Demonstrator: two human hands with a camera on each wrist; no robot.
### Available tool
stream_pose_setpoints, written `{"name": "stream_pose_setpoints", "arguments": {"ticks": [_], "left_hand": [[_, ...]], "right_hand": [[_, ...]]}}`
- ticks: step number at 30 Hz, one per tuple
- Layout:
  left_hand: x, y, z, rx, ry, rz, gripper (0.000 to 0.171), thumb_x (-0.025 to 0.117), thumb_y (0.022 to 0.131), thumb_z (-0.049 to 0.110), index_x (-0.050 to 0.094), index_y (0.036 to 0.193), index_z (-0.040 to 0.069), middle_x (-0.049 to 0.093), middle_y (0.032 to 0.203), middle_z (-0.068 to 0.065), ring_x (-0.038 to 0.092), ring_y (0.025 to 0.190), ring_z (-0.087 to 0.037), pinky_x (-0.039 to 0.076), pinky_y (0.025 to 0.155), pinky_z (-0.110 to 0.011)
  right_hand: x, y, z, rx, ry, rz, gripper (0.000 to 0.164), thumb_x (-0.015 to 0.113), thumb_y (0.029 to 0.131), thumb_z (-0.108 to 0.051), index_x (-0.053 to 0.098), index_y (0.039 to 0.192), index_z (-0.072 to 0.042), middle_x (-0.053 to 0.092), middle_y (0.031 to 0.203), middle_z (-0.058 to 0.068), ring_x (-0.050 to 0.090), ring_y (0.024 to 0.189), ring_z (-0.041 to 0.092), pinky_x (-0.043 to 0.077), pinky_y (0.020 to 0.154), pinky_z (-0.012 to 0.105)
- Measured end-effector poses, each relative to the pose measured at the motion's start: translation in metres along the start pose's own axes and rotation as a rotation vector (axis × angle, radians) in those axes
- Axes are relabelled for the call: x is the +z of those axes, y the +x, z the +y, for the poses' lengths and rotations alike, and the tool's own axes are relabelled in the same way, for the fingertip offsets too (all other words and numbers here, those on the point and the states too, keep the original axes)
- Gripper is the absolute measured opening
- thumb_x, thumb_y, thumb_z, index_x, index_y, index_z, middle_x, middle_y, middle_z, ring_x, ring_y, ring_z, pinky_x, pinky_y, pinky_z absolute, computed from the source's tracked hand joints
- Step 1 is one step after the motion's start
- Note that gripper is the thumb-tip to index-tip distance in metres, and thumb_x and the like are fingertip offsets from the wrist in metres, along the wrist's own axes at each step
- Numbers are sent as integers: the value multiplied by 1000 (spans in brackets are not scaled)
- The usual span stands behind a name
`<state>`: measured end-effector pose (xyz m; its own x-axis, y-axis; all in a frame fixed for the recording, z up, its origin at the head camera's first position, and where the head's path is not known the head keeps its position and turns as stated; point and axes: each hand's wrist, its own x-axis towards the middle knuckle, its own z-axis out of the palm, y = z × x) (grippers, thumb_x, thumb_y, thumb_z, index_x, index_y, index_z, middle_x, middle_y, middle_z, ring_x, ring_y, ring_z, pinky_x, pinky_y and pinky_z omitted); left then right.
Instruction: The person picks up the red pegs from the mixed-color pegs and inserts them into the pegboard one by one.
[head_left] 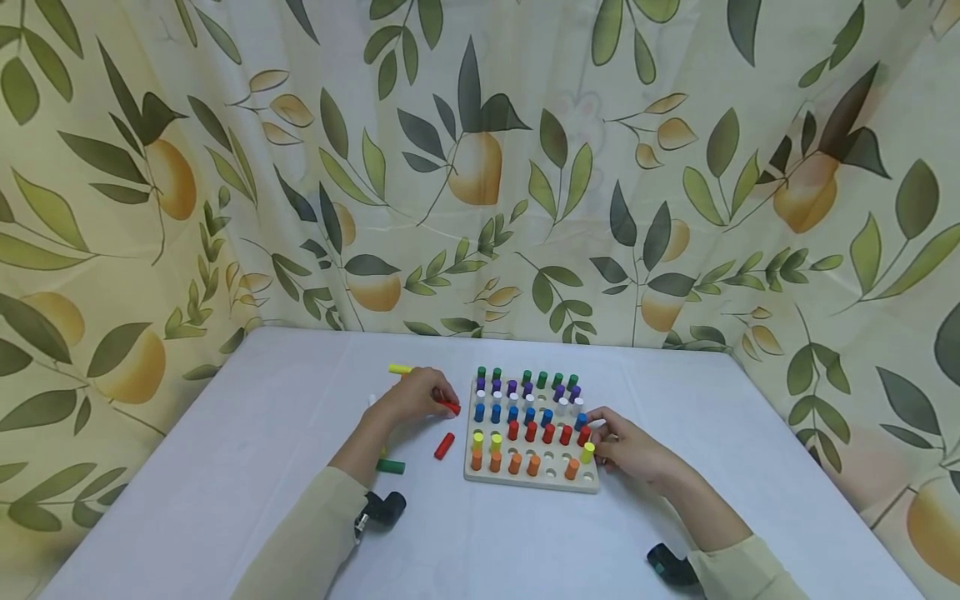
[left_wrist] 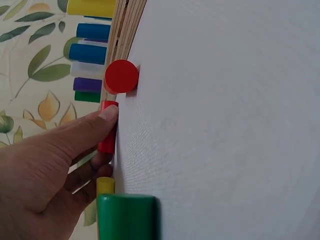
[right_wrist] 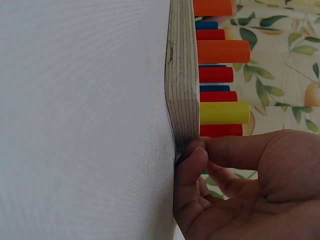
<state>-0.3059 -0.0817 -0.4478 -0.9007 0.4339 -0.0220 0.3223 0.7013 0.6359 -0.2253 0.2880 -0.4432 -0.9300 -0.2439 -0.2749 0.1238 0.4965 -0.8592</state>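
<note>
My left hand point(head_left: 420, 393) pinches a red peg point(left_wrist: 109, 127) between thumb and fingers, just left of the wooden pegboard point(head_left: 525, 482). A second red peg point(head_left: 444, 446) lies on the cloth below that hand, its round end facing the left wrist camera. My right hand point(head_left: 626, 446) grips the pegboard's right edge with thumb and fingertips, beside a yellow peg point(right_wrist: 224, 113) standing near the front corner. Rows of green, purple, white, blue, red, yellow and orange pegs stand upright in the board, with some holes bare in the front rows.
Left of the board, a green peg point(head_left: 391, 467) and a yellow peg point(head_left: 400, 369) lie loose on the white tablecloth point(head_left: 517, 542). Partly behind the left hand are other loose pegs. A leaf-and-fruit patterned curtain point(head_left: 480, 250) hangs behind the table.
</note>
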Motion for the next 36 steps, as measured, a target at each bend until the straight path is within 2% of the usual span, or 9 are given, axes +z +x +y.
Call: {"name": "stream_pose_setpoints", "arguments": {"ticks": [6,13,22,36], "left_hand": [[1,-1,0,6,16,-5,14,84,87,7,80,98,16,66,90,6,59,87,-16,54,80,-29],[-2,-2,2,50,9,39,12,82,90,8,79,100,15,67,90,6,59,88,-17,53,82,-30],[-4,-3,4,11,-27,41,13,80,93,12,79,105,14,69,94,5,60,94,-18,54,90,-35],[-6,-5,2,14,-6,81,12,79,94,13,79,106,15,68,92,7,59,90,-18,54,84,-33]], "right_hand": [[1,0,0,12,16,2,40,54,98,5,45,137,-2,49,104,15,54,86,27,50,71,30],[2,0,0,7,7,5,40,55,98,6,45,136,-2,49,103,15,54,86,28,51,71,30],[1,-1,-1,-2,8,-6,41,54,99,5,43,138,-1,48,105,15,53,85,27,50,70,31],[0,-1,0,-9,15,-5,41,54,99,5,44,138,-1,48,104,14,53,85,27,50,70,31]]}}
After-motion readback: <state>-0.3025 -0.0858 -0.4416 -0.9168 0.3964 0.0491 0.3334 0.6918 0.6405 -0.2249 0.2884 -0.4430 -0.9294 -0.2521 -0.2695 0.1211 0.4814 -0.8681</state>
